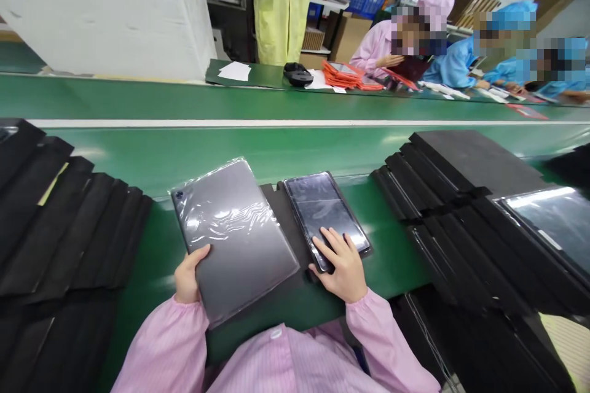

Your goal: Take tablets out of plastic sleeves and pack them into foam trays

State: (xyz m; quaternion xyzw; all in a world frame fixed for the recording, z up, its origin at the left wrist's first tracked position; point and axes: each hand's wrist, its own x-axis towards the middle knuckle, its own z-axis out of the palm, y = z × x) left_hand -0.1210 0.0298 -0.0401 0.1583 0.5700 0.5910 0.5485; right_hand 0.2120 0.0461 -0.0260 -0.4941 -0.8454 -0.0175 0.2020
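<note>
My left hand [190,275] grips the left edge of a grey tablet [239,239] wrapped in clear plastic film. Its back faces up, with a camera lens at the upper left corner, and its thumb side lies over the film. On the right, my right hand [341,264] rests with spread fingers on the dark screen of a second tablet [318,206], which lies face up. Beneath the two tablets is a black foam sheet [289,227], partly hidden by them.
Stacked black foam sleeves [69,221] stand at the left, and more black sleeves [465,245] at the right, with a film-covered tablet [553,227] on top. A green conveyor [295,98] runs across. Beyond it are orange-cased items [343,73], a black object [298,73] and several people.
</note>
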